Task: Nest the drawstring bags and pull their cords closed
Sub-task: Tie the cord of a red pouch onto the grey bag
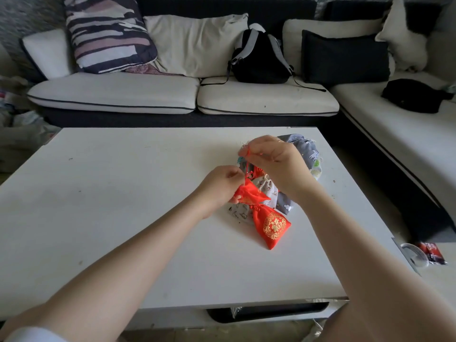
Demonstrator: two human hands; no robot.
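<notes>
**Both hands on a red pouch at mid-table**

At the upper left of the frame a striped pink, white and navy cushion [108, 33] leans on the white sofa with dark piping [111, 95]. Below it the white rectangular coffee table [111, 193] fills the middle of the view.

Just left of centre, your left hand [219, 187] has its fingers curled round the gathered mouth of a small red satin drawstring bag [249, 195], holding it just above the pile. From that mouth a thin red cord [246, 166] runs up to your right hand [274, 159], whose thumb and fingertips pinch it, raised a little higher in the frame. The cord looks taut between the two hands.

Under and right of the held pouch lies a second red satin bag with a gold embroidered emblem [271, 225], flat on the table with its neck tied shut. Beside and beneath it sit pale grey printed cloth bags [267, 191], and behind your right hand a larger grey bag with white animal print [307, 150] lies open-mouthed.

Upper centre, a black backpack with grey straps [261, 60] sits on the sofa. At the right, a dark square cushion [345, 60] and a black pouch [414, 95] are on the sofa. At the lower right edge lie a clear plastic wrapper [414, 255] and a red-and-black packet [431, 253].
</notes>
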